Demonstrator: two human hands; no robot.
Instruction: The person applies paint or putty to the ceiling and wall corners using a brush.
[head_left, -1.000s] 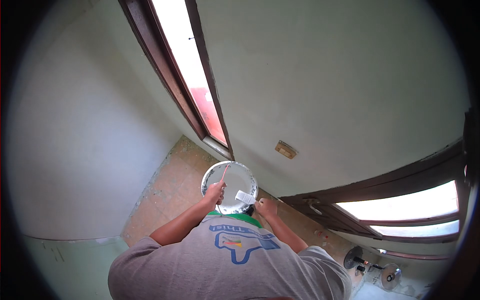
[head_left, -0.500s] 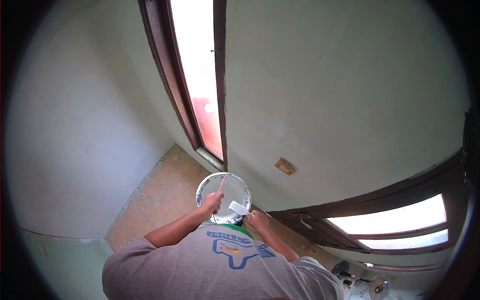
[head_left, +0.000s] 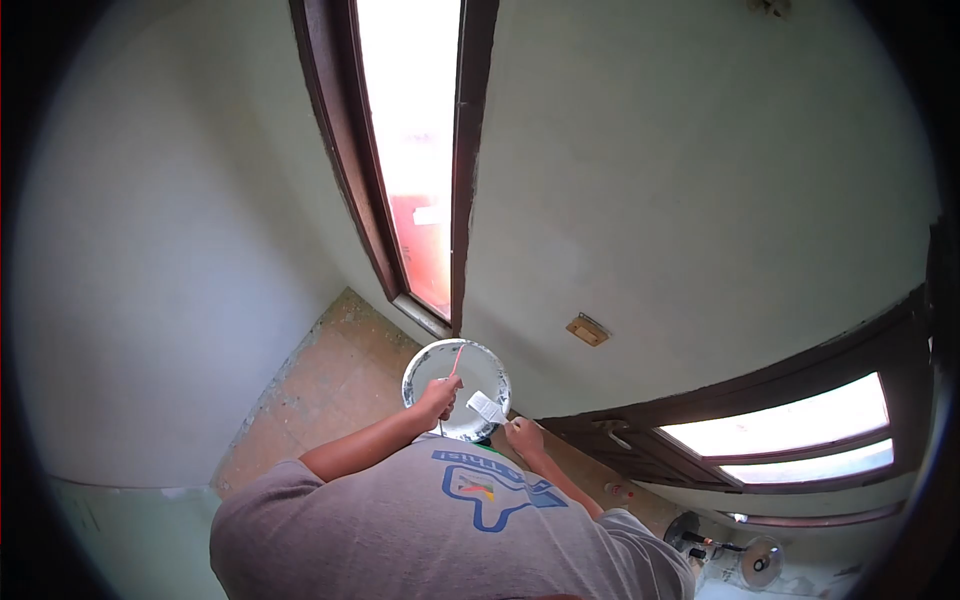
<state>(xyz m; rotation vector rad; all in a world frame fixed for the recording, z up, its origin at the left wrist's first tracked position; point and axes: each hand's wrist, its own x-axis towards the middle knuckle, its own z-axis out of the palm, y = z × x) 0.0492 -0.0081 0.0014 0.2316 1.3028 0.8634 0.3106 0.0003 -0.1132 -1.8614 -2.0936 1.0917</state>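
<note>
White bucket (head_left: 504,385), round, with dark smears along its rim, close in front of the wearer's body and viewed from above; on the floor or hanging, unclear from this angle. Over the right part of the bucket's mouth, a paintbrush (head_left: 485,406) with a whitish head aimed toward the bucket's far side. Wrapped firmly about the brush's lower end, the grip of the right hand (head_left: 523,437), just outside the bucket's near right rim. Over the left part of the bucket, the left hand (head_left: 437,398), fingers curled around a thin pinkish strip, apparently the bucket handle (head_left: 456,361), running to the far rim. Compared with a second ago, paintbrush angled more steeply, yet in nearly the same spot over the bucket: by that evidence, only a turn of the right wrist, with work centred on the bucket as before. Contact between bristles and inner wall, too small to judge. Nearest the bucket, grey shirt (head_left: 380,530) with blue lettering; to its left, tan tiled floor (head_left: 330,390); beyond it, tall bright window (head_left: 415,150) in dark wood; beyond and right, brownish wall plate (head_left: 588,329); farther right, dark glazed door (head_left: 750,393); right and nearer than the door, round fan (head_left: 760,562).
</note>
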